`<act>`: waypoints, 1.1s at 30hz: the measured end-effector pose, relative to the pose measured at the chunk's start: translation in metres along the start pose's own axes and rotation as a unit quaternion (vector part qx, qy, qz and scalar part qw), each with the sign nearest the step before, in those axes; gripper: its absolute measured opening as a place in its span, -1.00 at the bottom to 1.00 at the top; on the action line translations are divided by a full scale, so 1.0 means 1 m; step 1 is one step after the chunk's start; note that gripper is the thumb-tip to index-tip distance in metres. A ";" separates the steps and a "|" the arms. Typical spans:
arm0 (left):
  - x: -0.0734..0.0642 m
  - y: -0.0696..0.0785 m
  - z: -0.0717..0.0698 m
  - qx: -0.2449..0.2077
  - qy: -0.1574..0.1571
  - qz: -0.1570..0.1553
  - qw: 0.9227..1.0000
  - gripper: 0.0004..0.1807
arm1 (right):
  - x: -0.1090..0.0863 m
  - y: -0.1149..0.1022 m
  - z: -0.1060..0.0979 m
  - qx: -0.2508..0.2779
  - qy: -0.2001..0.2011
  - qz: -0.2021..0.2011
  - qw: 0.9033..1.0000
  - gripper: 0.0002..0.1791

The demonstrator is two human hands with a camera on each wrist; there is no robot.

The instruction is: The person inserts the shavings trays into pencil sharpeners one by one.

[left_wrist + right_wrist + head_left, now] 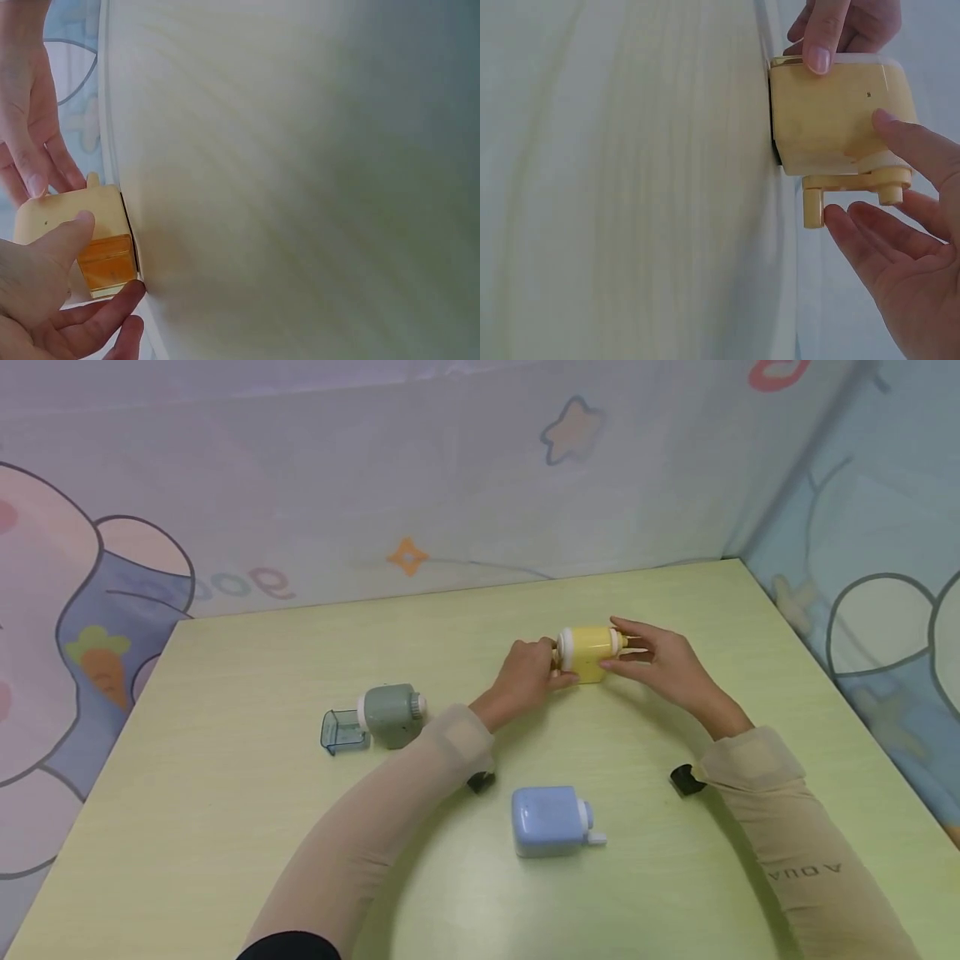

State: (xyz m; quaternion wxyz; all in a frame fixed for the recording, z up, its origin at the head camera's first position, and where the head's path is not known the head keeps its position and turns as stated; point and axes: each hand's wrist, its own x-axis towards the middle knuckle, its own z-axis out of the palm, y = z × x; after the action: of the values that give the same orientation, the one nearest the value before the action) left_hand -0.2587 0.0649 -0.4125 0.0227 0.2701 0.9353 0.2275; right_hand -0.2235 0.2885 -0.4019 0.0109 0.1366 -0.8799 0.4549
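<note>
Yellow crank sharpener: on or just above the tabletop, whose back edge runs near it at 12 o'clock; right edge farther off at 3. Left hand: pinching its left end between thumb and fingers. Right hand: fingers loosely spread, thumb touching the body, a fingertip at the crank handle. Green sharpener: between 8 and 9, drawer out, wide tabletop span beyond. Blue sharpener: just past 6. Writing: right sleeve, apparently "AQUA".
</note>
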 end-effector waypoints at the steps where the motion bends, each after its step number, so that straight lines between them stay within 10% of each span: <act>1: -0.001 0.000 0.000 0.002 0.001 -0.001 1.000 -0.42 | -0.001 0.001 -0.001 -0.002 0.003 0.006 1.000 -0.25; 15: -0.015 0.005 -0.005 0.043 -0.027 -0.068 0.996 -0.39 | -0.029 0.007 -0.016 -0.055 0.011 0.034 0.998 -0.27; 33: -0.055 0.015 -0.020 0.076 -0.064 -0.016 0.995 -0.50 | -0.053 -0.011 -0.015 -0.093 -0.026 0.032 0.995 -0.53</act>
State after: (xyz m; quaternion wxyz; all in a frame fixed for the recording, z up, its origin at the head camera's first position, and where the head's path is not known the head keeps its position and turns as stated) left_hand -0.2078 0.0400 -0.3918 0.0654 0.2701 0.9507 0.1372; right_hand -0.1717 0.3071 -0.3920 -0.0138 0.1188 -0.9225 0.3671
